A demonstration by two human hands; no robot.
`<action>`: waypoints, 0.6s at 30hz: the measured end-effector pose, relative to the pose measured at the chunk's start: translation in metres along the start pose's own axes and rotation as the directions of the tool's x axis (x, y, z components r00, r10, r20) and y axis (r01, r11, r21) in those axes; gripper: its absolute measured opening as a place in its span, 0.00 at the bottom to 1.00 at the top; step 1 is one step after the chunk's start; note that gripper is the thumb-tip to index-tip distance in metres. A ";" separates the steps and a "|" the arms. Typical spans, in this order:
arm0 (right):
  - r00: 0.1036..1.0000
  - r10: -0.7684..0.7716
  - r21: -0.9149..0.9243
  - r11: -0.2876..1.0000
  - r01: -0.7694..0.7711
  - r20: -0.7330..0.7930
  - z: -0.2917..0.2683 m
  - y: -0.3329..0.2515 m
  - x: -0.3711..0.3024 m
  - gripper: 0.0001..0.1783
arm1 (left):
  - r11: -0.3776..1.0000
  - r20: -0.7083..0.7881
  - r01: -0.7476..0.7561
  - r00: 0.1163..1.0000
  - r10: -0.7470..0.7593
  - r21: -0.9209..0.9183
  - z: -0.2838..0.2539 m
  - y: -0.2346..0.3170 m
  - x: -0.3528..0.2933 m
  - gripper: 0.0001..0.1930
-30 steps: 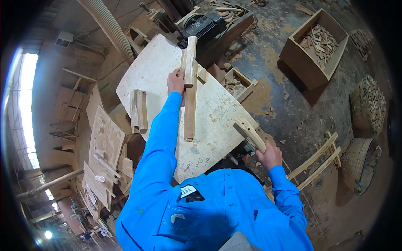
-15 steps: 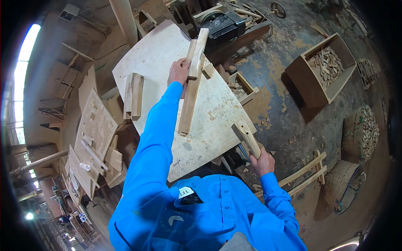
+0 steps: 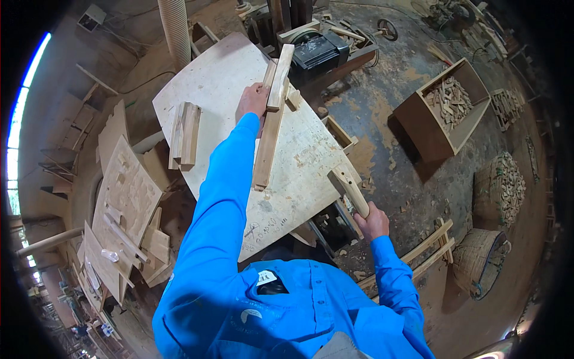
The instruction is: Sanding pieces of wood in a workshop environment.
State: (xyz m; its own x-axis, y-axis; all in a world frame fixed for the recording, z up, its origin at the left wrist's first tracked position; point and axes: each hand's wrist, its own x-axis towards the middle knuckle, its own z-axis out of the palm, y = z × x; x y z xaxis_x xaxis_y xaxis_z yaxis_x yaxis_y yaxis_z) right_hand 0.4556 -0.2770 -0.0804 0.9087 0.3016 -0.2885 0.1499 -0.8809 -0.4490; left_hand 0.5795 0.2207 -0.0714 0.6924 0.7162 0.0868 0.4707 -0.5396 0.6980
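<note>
My left hand (image 3: pixel 253 99) is closed at the edge of a stack of wooden pieces on a pale tabletop (image 3: pixel 299 152). The upper wooden piece (image 3: pixel 280 81) lies over a longer wooden strip (image 3: pixel 270 146), and a small wood block (image 3: pixel 293 99) sticks out at its right. The fingertips are partly hidden against the wood. At the table's near right corner, my right hand (image 3: pixel 373 222) grips the near end of a short wooden bar (image 3: pixel 351 190) with dark holes in it. The bar's far end rests on or just over the table corner.
Two or more wooden blocks (image 3: pixel 186 134) lie at the table's left. A black motor (image 3: pixel 321 51) sits beyond it. On the right floor stand a brown box (image 3: pixel 421 128) of offcuts, baskets (image 3: pixel 478 263) and a wooden frame (image 3: pixel 427 246). Boards (image 3: pixel 128 191) lean at left.
The whole view has shifted slightly as my head moves. Both hands keep their places at the same wooden pieces, with no clear movement against the table.
</note>
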 end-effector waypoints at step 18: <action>0.999 0.033 -0.052 0.998 -0.035 -0.032 0.000 0.006 -0.003 0.25 | 0.999 0.108 0.029 0.994 -0.032 0.028 -0.018 0.017 -0.017 0.26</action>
State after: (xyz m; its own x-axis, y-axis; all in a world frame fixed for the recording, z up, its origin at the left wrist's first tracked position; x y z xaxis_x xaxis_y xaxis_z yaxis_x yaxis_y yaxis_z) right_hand 0.4538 -0.2830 -0.0825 0.9254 0.2602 -0.2755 0.1382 -0.9086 -0.3942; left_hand 0.5667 0.2071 -0.0482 0.7322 0.6809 -0.0132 0.5058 -0.5307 0.6801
